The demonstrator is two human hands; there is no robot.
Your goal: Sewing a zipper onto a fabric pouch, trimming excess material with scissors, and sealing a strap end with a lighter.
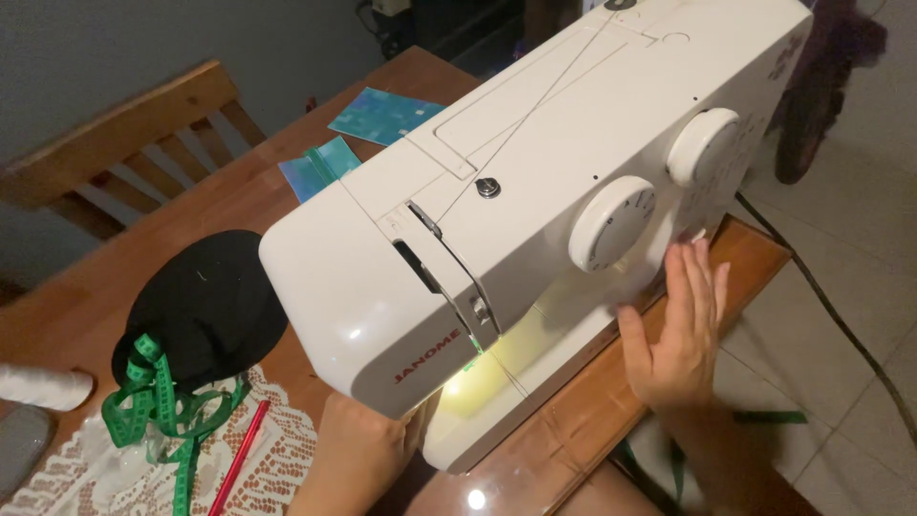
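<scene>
A white sewing machine point(535, 182) fills the middle of the head view, standing on a wooden table point(592, 420); its lamp lights the bed under the needle. My right hand point(678, 334) is spread flat, fingers apart, with its fingertips touching the machine's front just below the two round dials point(611, 223). My left hand point(358, 449) sits under the machine's left end by the lit bed; the machine's body hides its fingers.
A black round cloth piece point(205, 306) lies left of the machine with a green measuring tape point(158, 406) over a lace mat point(115, 478). A red pencil point(239, 457), blue fabric pieces point(382, 115), a wooden chair point(124, 143) and a floor cable point(841, 325) are around.
</scene>
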